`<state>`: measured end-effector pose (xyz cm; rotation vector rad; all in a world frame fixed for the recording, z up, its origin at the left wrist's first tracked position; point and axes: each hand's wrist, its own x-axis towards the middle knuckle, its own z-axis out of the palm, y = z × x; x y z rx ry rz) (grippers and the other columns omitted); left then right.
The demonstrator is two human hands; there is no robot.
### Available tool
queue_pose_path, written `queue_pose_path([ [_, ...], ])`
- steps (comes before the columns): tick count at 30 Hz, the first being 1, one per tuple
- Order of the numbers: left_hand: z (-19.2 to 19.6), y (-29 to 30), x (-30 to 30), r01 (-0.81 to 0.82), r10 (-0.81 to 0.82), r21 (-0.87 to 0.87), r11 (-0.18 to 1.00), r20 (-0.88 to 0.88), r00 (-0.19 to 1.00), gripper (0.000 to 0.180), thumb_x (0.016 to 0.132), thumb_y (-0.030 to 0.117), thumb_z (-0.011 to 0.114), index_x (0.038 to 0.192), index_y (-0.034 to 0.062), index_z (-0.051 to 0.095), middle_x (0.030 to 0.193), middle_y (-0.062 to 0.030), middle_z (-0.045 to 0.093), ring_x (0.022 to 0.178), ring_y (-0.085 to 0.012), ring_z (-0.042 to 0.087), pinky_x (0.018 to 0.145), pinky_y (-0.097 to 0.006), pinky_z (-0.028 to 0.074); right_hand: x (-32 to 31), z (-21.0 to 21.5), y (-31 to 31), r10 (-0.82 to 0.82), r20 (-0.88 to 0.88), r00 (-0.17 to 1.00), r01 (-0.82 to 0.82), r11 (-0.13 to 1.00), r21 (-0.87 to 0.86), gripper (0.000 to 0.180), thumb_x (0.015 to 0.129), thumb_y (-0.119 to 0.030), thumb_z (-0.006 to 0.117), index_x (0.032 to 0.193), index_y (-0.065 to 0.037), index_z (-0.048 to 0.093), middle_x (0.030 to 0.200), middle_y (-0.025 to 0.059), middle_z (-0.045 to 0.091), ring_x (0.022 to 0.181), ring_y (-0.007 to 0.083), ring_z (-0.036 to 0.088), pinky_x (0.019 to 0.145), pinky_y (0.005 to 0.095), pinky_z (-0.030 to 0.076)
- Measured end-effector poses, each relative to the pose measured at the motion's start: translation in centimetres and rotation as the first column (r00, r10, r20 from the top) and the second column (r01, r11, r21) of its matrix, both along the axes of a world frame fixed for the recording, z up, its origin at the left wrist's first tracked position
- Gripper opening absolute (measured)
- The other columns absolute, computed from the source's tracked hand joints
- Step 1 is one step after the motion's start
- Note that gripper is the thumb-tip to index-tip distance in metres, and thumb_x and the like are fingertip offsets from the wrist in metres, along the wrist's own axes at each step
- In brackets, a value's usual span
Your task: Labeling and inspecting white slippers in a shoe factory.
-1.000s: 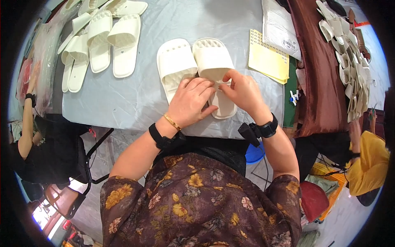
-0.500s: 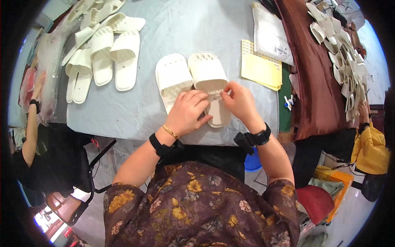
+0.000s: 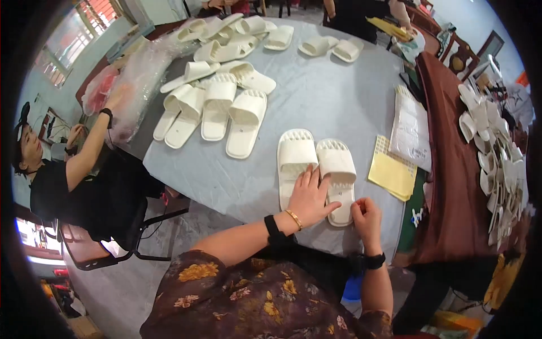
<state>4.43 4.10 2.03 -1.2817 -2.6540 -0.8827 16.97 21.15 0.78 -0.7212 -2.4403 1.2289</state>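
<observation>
A pair of white slippers lies side by side on the grey table point(image 3: 333, 90), toes pointing away from me: the left slipper point(image 3: 294, 155) and the right slipper point(image 3: 337, 164). My left hand point(image 3: 309, 199) lies flat across both slippers near their heels, fingers spread, a gold bracelet and a black band at the wrist. My right hand point(image 3: 367, 217) is curled against the right edge of the right slipper's heel. Whatever its fingers pinch is hidden.
Several more white slippers point(image 3: 220, 104) lie in rows at the far left, beside a crumpled clear plastic bag point(image 3: 135, 79). A yellow perforated sheet point(image 3: 392, 174) and a clear packet point(image 3: 410, 129) lie right of my hands. A seated person point(image 3: 68, 175) works at the left. White pieces point(image 3: 491, 147) cover the brown-clothed table on the right.
The view has tipped up and shows more of the table. My left hand has left the right slipper's heel and flattened across both slippers. My right hand stays at that heel.
</observation>
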Motion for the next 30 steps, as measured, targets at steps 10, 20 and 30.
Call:
queue_pose_path([
  [10,0.7,-1.4,-1.9,0.011,-0.018,0.109,0.994,0.063,0.998,0.042,0.083,0.035,0.071,0.107,0.0008,0.064,0.116,-0.0191,0.059,0.117,-0.0386,0.051,0.100,-0.046,0.040,0.2,0.3,0.0,-0.006,-0.065,0.998,0.005,1.000,-0.016,0.011,0.085,-0.010,0.067,0.082,-0.001,0.063,0.059,0.0045,0.059,0.053,0.0106,0.053,0.051,0.0281,0.043],
  [20,12.0,-4.9,-3.0,0.187,-0.416,0.485,0.854,0.424,0.804,0.051,0.085,0.029,0.069,0.129,0.0049,0.058,0.132,-0.0135,0.054,0.124,-0.0262,0.051,0.102,-0.038,0.041,0.4,0.2,0.1,-0.018,-0.070,0.997,0.012,0.997,-0.077,0.011,0.088,-0.011,0.064,0.087,-0.001,0.064,0.062,0.0077,0.061,0.054,0.0141,0.057,0.052,0.0294,0.045],
  [30,24.6,-8.5,1.1,0.332,-0.934,0.941,-0.056,-0.167,0.316,0.054,0.094,0.052,0.053,0.117,0.0035,0.064,0.128,-0.0308,0.052,0.126,-0.0488,0.042,0.102,-0.059,0.036,0.2,0.2,0.1,-0.030,-0.030,0.999,0.027,0.996,-0.085,0.012,0.090,-0.013,0.064,0.089,-0.001,0.065,0.061,0.0055,0.059,0.052,0.0116,0.052,0.051,0.0289,0.042],
])
